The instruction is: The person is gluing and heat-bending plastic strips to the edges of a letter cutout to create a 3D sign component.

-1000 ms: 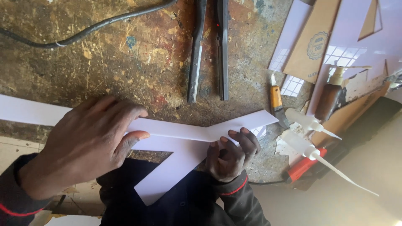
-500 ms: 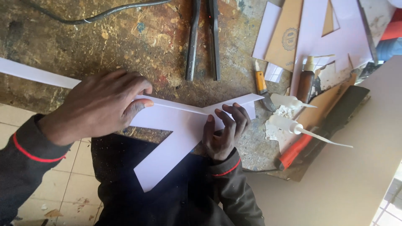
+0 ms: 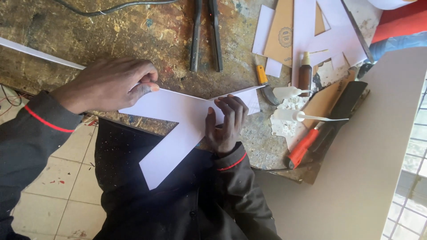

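I look down on a worn workbench (image 3: pixel 133 35), its top brown and stained with old paint and glue. Under its near edge I see a tiled floor (image 3: pixel 58 186) with small red spots. On the right a big grey board (image 3: pixel 378 146) leans over the bench corner, and behind it there is a window grille (image 3: pixel 411 178) with daylight.

The white cut-out shape (image 3: pixel 178 115) lies on the near edge of the bench, and one leg of it hangs down over my dark clothes. My left hand (image 3: pixel 111 84) presses flat on its left end; thumb and forefinger are pinched together on the upper edge, where a thin white strip (image 3: pixel 40 54) runs away to the left. My right hand (image 3: pixel 227 122) is curled around the middle of the shape, with the fingers on top near the right arm of it.

For containers, I see a small brown bottle (image 3: pixel 305 73) standing upright beside a white cut-out letter (image 3: pixel 331 40) that lies on brown cardboard (image 3: pixel 282 35). What is in the bottle I cannot tell. Two white squeeze bottles with thin nozzles (image 3: pixel 289 104) lie on their sides near crusts of dried white glue. Just beside them lie a yellow-handled knife (image 3: pixel 262 76) and a red-handled tool (image 3: pixel 303 146). Dark metal pliers (image 3: pixel 205 35) and a black cable (image 3: pixel 115 6) lie at the far side.
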